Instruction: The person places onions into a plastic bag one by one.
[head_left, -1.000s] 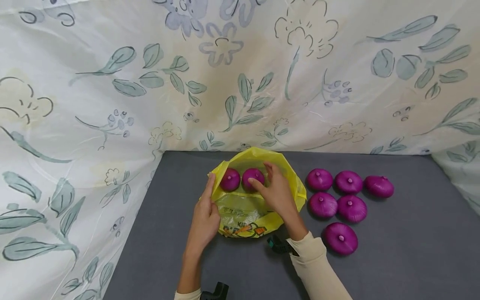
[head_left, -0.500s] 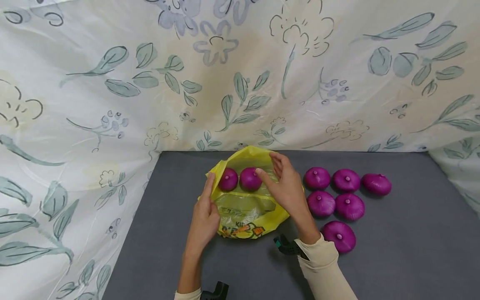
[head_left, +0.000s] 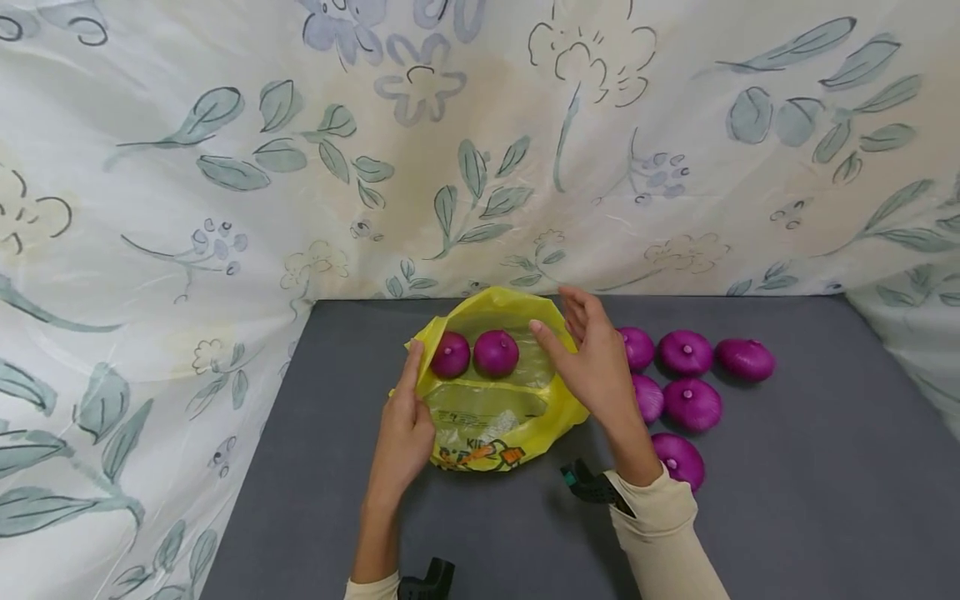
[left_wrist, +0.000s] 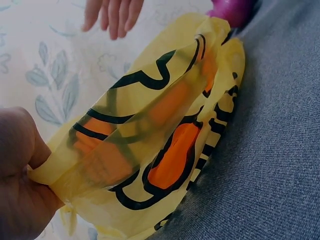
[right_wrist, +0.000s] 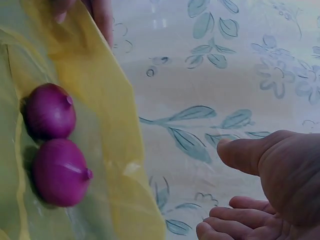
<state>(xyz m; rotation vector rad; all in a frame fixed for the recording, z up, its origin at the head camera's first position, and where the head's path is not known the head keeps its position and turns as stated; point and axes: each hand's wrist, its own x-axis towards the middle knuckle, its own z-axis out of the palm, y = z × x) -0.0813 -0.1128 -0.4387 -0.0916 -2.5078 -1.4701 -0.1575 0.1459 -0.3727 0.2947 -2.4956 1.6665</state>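
Observation:
My left hand (head_left: 405, 433) pinches the left rim of a yellow plastic bag (head_left: 480, 458), which lies with its mouth held wide; the left wrist view shows thumb and fingers on the plastic (left_wrist: 135, 145). Inside sit two purple onions, one on the left (head_left: 451, 355) and one on the right (head_left: 496, 353), side by side and touching or nearly so in the right wrist view. Above the bag's right edge is my right hand (head_left: 596, 354), thumb and fingers spread apart with nothing between them. In the right wrist view this hand (right_wrist: 270, 190) appears apart from the bag.
Several more purple onions (head_left: 693, 405) lie on the grey table (head_left: 810, 483) right of the bag, some partly hidden by my right hand and forearm. A floral cloth (head_left: 480, 192) hangs behind the table and along its left side.
My right hand has let go of the right onion in the bag and drawn back to the right, out over the rim. The left hand keeps its grip on the bag.

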